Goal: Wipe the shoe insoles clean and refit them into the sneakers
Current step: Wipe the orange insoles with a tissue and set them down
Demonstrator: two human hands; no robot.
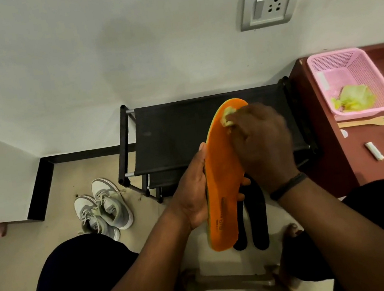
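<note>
- The left hand [194, 190] is wrapped around the middle of the long orange foam insole [226, 177], fingers curled behind it. Looks like that props it up at an angle so the top face is easy to get at.
- The right hand [261, 142] pinches a small crumpled yellowish wipe [226, 117] and presses it on the toe end, so I'd guess the scrubbing is happening there.
- The pair of grey-and-white lace-up sneakers [106, 208] sits on the floor off to the left, well away from the insole, probably waiting for the refit.
- Two dark insole-shaped pieces [258, 222] lie under the orange one.
- The pink plastic mesh basket [352, 84] on the reddish-brown table [364, 163] holds more yellow-green cloth or wipes, within reach on the right.
</note>
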